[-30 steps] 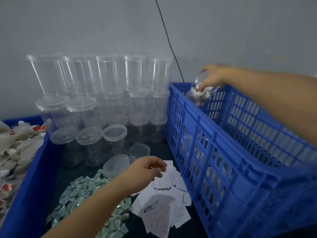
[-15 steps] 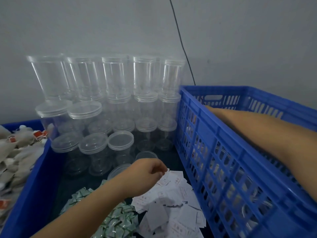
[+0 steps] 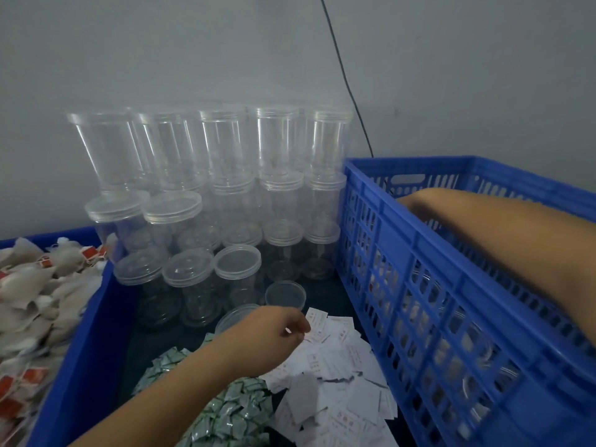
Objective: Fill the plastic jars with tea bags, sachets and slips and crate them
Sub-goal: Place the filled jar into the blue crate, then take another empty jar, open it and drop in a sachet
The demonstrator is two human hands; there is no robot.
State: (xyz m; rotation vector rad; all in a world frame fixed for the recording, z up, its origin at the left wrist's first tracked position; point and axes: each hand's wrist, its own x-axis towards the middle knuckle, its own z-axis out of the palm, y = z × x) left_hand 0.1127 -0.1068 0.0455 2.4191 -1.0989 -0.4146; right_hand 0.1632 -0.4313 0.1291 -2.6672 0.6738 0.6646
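Toward 3 o'clock, the blue crate (image 3: 429, 285) takes the right forearm, which goes over its near wall and down inside; the right hand itself is hidden behind that wall, so whether it grips anything cannot be told. Through the slotted wall, several clear filled jars (image 3: 416, 304) show on the crate floor, so some of the crating looks done.

At 6 o'clock the left hand (image 3: 267, 337) hovers over the pile of white slips (image 3: 338, 366), fingers curled with the tips close together at the pile's far edge; whether a slip is pinched between them cannot be told. Green sachets (image 3: 225, 411) lie heaped just beside the slips, toward 7 o'clock. At 9 o'clock a blue bin (image 3: 80, 366) holds many tea bags (image 3: 35, 295).

From 10 to 12 o'clock, empty plastic jars (image 3: 206, 201) stand stacked about 3 tiers high against the wall, most lidded. By that count, much of the work looks left: the supplies are plentiful and the empties far outnumber what shows in the crate.
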